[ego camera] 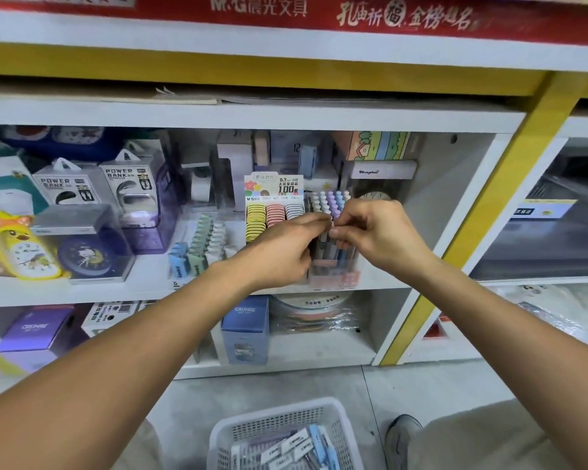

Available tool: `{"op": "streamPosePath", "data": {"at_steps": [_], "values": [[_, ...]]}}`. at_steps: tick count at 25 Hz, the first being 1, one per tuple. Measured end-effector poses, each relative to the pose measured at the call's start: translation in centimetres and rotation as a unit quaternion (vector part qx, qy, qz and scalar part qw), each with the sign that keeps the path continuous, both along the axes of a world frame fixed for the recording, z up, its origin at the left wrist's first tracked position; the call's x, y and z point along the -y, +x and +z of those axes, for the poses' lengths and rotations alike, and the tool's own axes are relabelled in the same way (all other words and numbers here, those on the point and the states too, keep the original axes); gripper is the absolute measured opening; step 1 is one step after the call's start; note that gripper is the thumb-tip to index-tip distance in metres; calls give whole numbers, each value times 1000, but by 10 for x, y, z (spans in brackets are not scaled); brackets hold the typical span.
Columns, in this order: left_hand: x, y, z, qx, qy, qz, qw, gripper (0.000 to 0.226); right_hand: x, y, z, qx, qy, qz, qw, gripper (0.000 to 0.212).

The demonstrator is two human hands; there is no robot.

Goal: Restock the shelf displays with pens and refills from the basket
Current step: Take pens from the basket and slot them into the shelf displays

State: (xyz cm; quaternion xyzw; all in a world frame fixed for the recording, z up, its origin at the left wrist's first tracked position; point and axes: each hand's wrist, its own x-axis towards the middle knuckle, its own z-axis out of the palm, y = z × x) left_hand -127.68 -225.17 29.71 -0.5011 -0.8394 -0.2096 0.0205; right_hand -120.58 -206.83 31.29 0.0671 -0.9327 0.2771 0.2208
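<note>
A clear pen display box (pixel 336 262) with pastel-capped pens (pixel 330 200) stands on the middle shelf. My left hand (pixel 282 245) and my right hand (pixel 374 232) meet in front of it, fingertips pinched together on the top of one pen (pixel 326 237) in the front row. Left of the box is a lead-refill display (pixel 274 212) with yellow, pink and grey cases. On the floor below sits a white mesh basket (pixel 252 432) holding several boxed refill packs (pixel 296 449).
Power bank boxes (pixel 99 184), a yellow duck clock (pixel 24 249) and a blue clock (pixel 85 256) fill the shelf's left. Small eraser packs (pixel 197 245) lie beside the refill display. Blue boxes (pixel 245 330) stand on the lower shelf. My shoe (pixel 401 435) is right of the basket.
</note>
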Motion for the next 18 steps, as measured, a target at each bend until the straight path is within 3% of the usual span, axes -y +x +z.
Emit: {"op": "streamPosePath", "data": {"at_steps": [2,5,10,11,13,16,18], "values": [[1,0,-3,3,2,10,1000,69,2,-1,-4,9,36,-5,999,3],[6,3,-6,-9,9,26,1000,68,4,-2,-9,-6,130,-22,991,15],[24,19,-18,-21,37,72,996,38,27,16,-15,-39,94,-47,994,22],[28,26,-28,-1,-7,73,997,33,36,21,-28,-4,100,-32,994,21],[38,35,-57,57,-158,48,985,27,55,31,-62,162,118,12,980,22],[56,41,-113,183,-361,21,914,28,75,47,-133,460,172,89,866,24],[64,46,-151,222,-411,45,883,20,79,57,-183,543,208,93,808,21]]}}
